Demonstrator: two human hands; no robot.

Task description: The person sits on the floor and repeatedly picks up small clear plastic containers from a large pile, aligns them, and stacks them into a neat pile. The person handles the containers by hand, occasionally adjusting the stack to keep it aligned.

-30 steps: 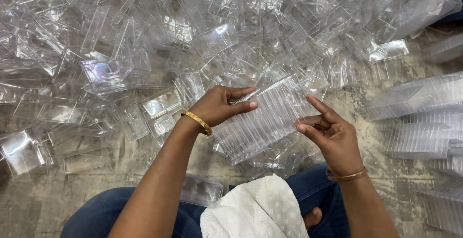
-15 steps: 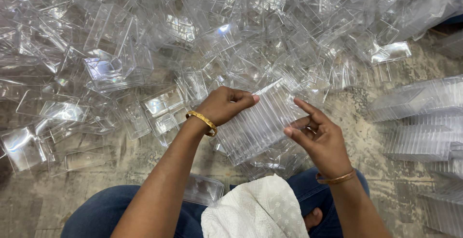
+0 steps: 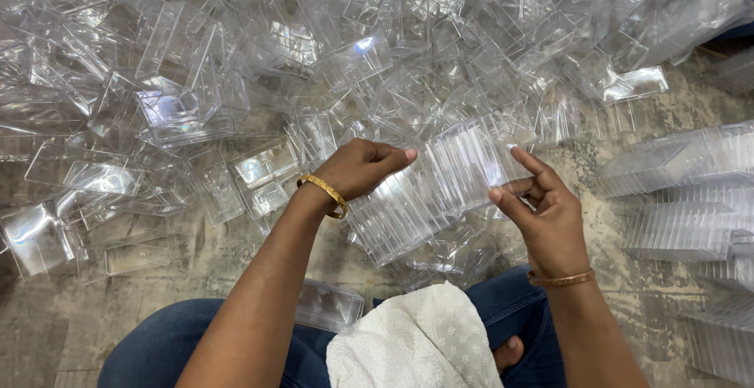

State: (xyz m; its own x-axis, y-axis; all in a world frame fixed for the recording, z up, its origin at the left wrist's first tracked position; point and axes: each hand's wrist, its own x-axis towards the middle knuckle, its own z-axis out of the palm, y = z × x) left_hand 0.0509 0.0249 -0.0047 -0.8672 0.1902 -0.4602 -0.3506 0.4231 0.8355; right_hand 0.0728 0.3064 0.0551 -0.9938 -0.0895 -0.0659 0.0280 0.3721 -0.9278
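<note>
I hold a long stack of nested clear plastic trays (image 3: 428, 192) between both hands, tilted up to the right. My left hand (image 3: 363, 166), with a gold bangle at the wrist, grips the stack's upper left side with curled fingers. At the stack's right end my right hand (image 3: 542, 207), also with a bangle, touches it with thumb and fingers spread. A big heap of loose clear plastic trays (image 3: 314, 66) covers the floor beyond my hands.
Finished stacks of nested clear trays (image 3: 691, 199) lie in rows at the right. One loose tray (image 3: 330, 305) rests against my left knee. My blue-jeaned legs and a white cloth (image 3: 416, 341) fill the bottom. Rough concrete floor (image 3: 55, 325) shows at lower left.
My right hand has slid from under the stack's lower right up to its right end. The stack has shifted slightly up and right. My left hand holds its grip.
</note>
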